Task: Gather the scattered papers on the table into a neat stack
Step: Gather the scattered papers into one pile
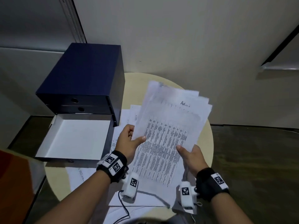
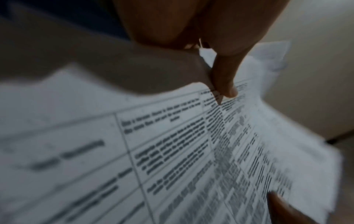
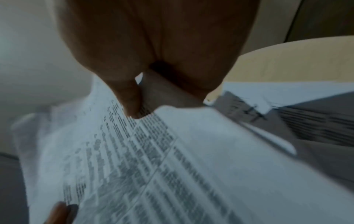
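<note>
I hold a loose sheaf of printed papers (image 1: 168,126) above the round beige table (image 1: 208,151), its sheets fanned unevenly at the far end. My left hand (image 1: 129,139) pinches the sheaf's left edge, thumb on top. My right hand (image 1: 192,157) grips the lower right edge the same way. In the left wrist view the left hand's thumb (image 2: 226,84) presses on the printed top sheet (image 2: 172,151). The right wrist view shows the right hand's thumb (image 3: 132,104) on the sheaf (image 3: 153,166). More papers (image 1: 127,117) lie scattered on the table beneath.
A dark blue drawer box (image 1: 84,78) stands at the table's left, its lowest drawer (image 1: 72,136) pulled out, white inside and empty. Loose sheets (image 1: 80,175) lie near the table's front. A wall rises close behind. Cables trail from the wrist cameras.
</note>
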